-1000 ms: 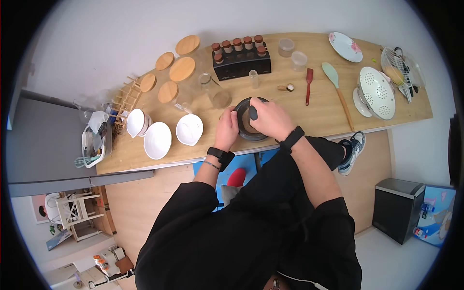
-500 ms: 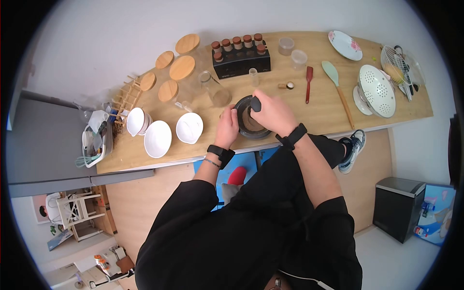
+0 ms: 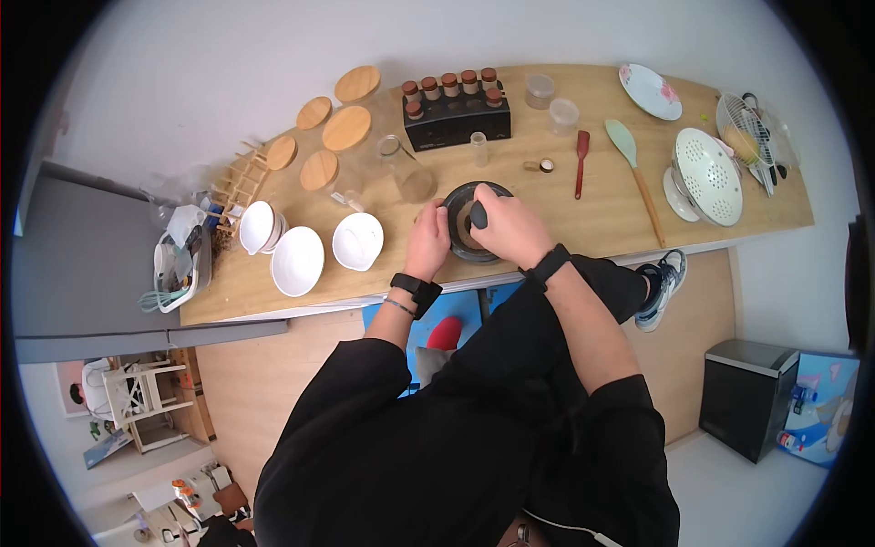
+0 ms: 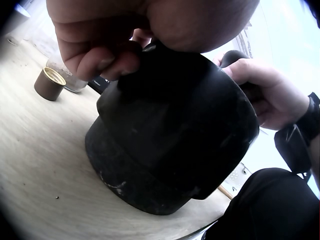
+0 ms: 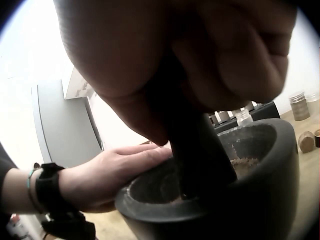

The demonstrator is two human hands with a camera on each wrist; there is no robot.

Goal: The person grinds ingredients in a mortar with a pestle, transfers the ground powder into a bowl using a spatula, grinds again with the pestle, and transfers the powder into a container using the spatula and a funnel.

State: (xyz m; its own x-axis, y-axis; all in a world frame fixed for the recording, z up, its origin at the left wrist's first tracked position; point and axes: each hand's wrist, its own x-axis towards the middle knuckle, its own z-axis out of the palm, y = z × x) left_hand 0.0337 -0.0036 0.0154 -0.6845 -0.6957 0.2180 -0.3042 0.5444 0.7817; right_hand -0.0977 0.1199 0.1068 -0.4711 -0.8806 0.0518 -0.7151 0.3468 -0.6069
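A dark stone mortar (image 3: 474, 257) stands near the table's front edge, with brown ground material (image 5: 245, 164) inside. My right hand (image 3: 515, 228) grips the upper end of a dark pestle (image 5: 200, 155), whose lower end is down in the bowl. The pestle's rounded top (image 3: 478, 215) pokes out beside the thumb. On the opposite side, my left hand (image 3: 428, 242) holds the mortar by its rim. In the left wrist view, curled fingers (image 4: 112, 62) lie at the top of the mortar wall (image 4: 175, 125). The pestle's tip is hidden.
White bowls (image 3: 298, 262) and wooden-lidded jars (image 3: 346, 129) stand to the left. Behind the mortar are a glass bottle (image 3: 407, 171), a small glass jar (image 3: 479, 149) and a spice rack (image 3: 456, 123). To the right lie a red spatula (image 3: 581, 164), a green spatula (image 3: 622, 141) and a white colander (image 3: 709, 178).
The right hand and pestle shifted slightly away from the body half a second ago and are now back nearer the front of the mortar. The left hand stays at the rim.
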